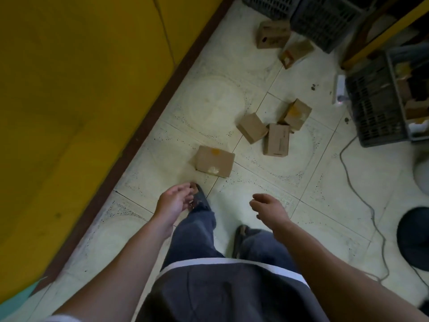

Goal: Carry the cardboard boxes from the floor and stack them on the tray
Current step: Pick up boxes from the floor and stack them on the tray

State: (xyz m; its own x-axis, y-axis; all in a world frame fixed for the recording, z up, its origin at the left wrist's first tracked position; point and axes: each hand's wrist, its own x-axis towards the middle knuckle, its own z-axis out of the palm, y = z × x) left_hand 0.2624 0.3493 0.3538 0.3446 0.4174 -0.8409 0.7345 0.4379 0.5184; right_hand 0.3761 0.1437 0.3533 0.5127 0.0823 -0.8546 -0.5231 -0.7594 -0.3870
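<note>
Several small cardboard boxes lie scattered on the pale tiled floor. The nearest box (214, 161) sits just ahead of my feet. Three more cluster beyond it: one tilted (251, 127), one lying flat (277, 139), one with an orange mark (297, 114). Two others (272, 34) (294, 53) rest farther back by the crates. My left hand (174, 202) hangs empty with loosely curled fingers, a little short of the nearest box. To its right my right hand (267, 209) is empty too, with its fingers apart. No tray can be made out for certain.
A yellow wall (76, 94) with a brown skirting runs along the left. Dark plastic crates (325, 19) stand at the back, another crate (376, 105) with cardboard inside at the right. A grey cable (362, 201) trails over the floor at right, near a dark round object (415, 238).
</note>
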